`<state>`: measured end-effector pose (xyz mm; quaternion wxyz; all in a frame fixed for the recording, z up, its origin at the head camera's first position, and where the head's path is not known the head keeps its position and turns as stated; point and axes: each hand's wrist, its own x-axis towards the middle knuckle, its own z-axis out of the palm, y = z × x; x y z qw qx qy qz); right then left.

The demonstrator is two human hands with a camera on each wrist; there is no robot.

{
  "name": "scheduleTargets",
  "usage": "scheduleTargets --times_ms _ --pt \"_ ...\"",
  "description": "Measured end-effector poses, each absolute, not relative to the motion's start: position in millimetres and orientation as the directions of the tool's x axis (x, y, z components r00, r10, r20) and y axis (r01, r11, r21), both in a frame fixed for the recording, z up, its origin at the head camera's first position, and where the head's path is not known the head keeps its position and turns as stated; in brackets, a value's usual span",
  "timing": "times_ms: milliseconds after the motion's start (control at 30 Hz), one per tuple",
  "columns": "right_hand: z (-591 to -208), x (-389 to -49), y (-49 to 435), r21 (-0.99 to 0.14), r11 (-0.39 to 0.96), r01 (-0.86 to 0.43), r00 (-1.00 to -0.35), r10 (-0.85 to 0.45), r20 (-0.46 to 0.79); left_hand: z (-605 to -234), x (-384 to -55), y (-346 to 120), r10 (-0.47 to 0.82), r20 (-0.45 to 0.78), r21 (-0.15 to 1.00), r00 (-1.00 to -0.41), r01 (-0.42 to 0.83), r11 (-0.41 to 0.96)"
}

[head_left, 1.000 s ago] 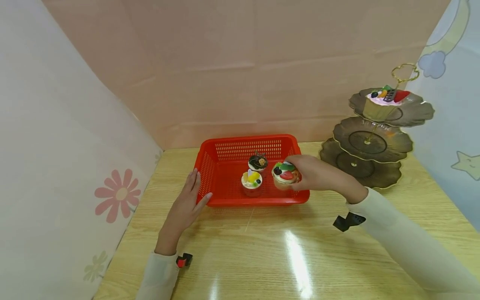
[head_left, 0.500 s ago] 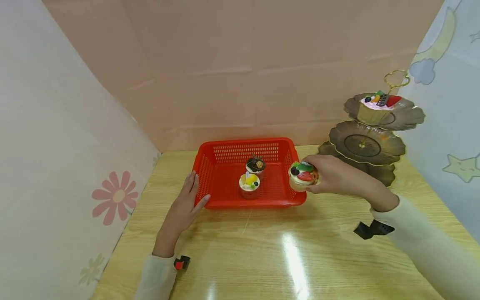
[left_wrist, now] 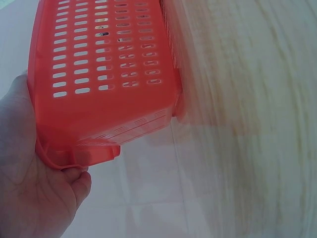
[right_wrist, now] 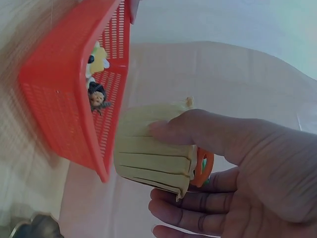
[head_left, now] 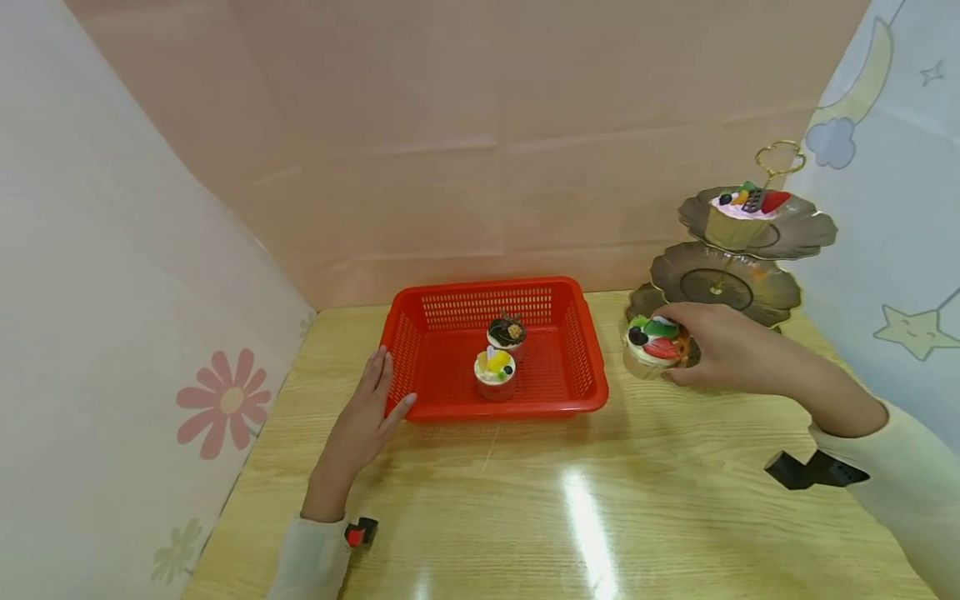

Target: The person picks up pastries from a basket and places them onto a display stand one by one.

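Cupcake (head_left: 647,360) in the head view hangs between basket (head_left: 495,410) and stand (head_left: 776,292), pinched by the right hand (head_left: 723,346), and could drop if the thumb (right_wrist: 184,128) slips, while the left hand (head_left: 358,425) rests loosely on the basket; the left wrist view hides some fingertips, the right wrist view most of the topping (right_wrist: 209,163).

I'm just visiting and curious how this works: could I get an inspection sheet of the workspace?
Surface: wood-grain table, shiny under light.
Items: red basket holding a dark-topped cupcake and a yellow-topped cupcake; three-tier stand with a pink-cream cupcake on its top tier.
Clutter: nothing seen.
Hands: left hand touches the basket's near-left corner; right hand grips a strawberry-topped cupcake outside it.
Cables: nothing seen.
Surroundings: tan backdrop; left wall with flowers; right wall with moon, star.
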<state>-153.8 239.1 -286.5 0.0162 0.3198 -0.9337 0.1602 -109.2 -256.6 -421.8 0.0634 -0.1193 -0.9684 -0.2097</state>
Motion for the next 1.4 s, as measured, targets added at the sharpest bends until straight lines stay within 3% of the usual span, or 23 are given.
scheduleTargets --times_ms 467,700,1000,1167,1400 --pt "-255.0 -143.8 289.5 -0.197 0.837 -0.511 -0.858 -0.509 0.066 -426.7 -106.4 -255.3 0.198 0.166 0.388 -0.966 0.249 0.888" --pt "-241.8 -141.3 315.5 -0.124 0.879 -0.461 -0.887 -0.453 0.089 -428.2 -105.6 -256.3 0.201 0.174 0.392 -0.964 0.255 0.884" --pt "-227.2 -152.0 339.8 -0.117 0.924 -0.364 -0.926 -0.347 0.146 -428.1 -107.4 -258.2 0.199 0.173 0.403 -0.965 0.254 0.879" --pt "-222.1 -162.7 353.8 -0.177 0.931 -0.318 -0.941 -0.288 0.175 -425.6 -110.5 -255.9 0.205 0.181 0.397 -0.962 0.263 0.879" --pt "-216.3 -177.9 371.9 -0.344 0.892 -0.295 -0.948 -0.228 0.220 -426.7 -113.5 -254.2 0.209 0.180 0.398 -0.961 0.265 0.878"
